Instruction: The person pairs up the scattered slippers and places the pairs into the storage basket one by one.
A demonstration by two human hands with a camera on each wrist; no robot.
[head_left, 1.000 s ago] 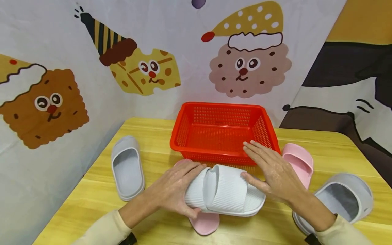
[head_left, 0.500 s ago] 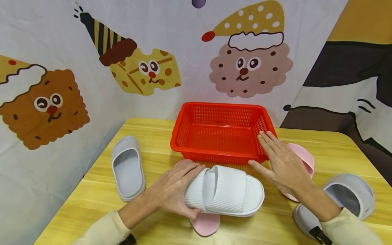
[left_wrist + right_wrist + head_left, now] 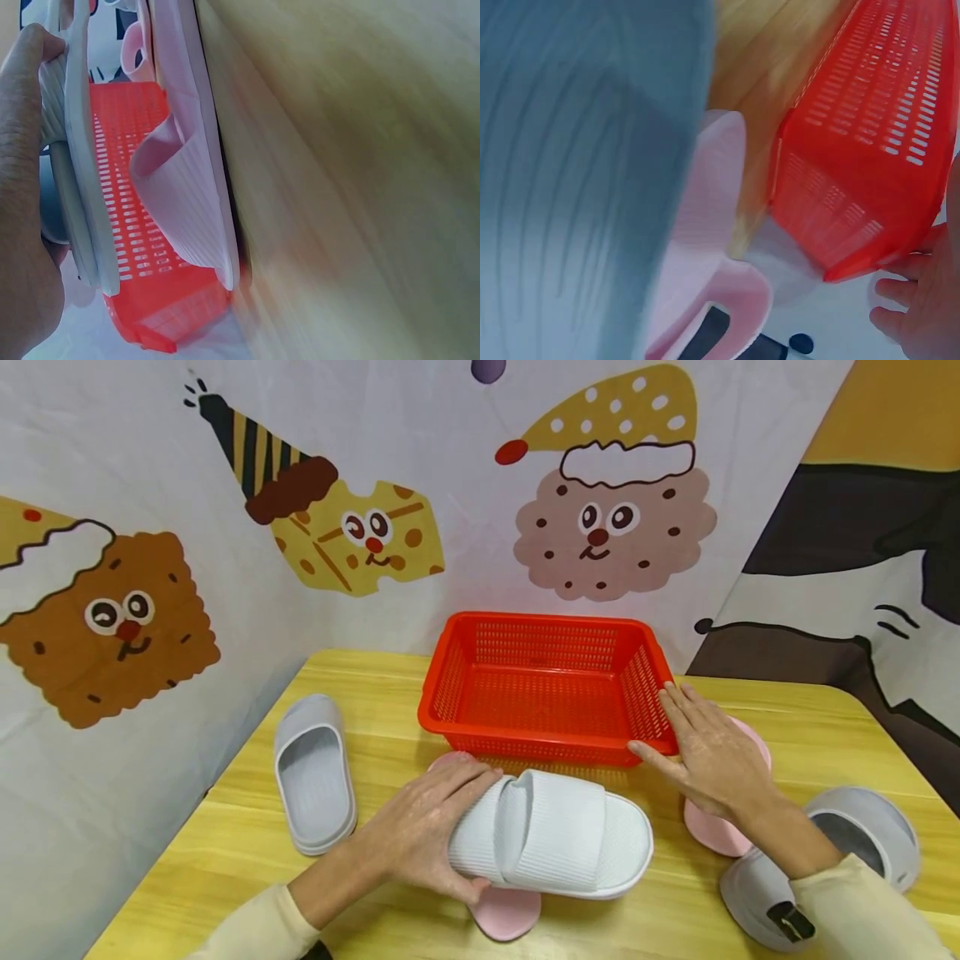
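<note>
My left hand point(image 3: 431, 831) grips white slippers point(image 3: 562, 831) by their left end, thumb on the near side and fingers over the top. Two ribbed bands show, so they look like a pair tucked together; the left end is partly hidden by the hand. They are held above a pink slipper point(image 3: 506, 912), which lies on the table and shows its strap in the left wrist view. My right hand point(image 3: 716, 760) is spread with straight fingers at the right front corner of the red basket point(image 3: 547, 733) and holds nothing. Whether it touches the basket I cannot tell.
A grey slipper point(image 3: 315, 785) lies at the table's left. Another pink slipper point(image 3: 716, 831) is partly under my right hand, with a grey slipper point(image 3: 757, 893) and a second grey shoe-like piece point(image 3: 885, 835) by my right forearm. A printed cloth point(image 3: 480, 560) hangs behind the table.
My right hand has moved right, away from the white slippers toward the basket's right corner. My left hand keeps its hold on them, almost in place.
</note>
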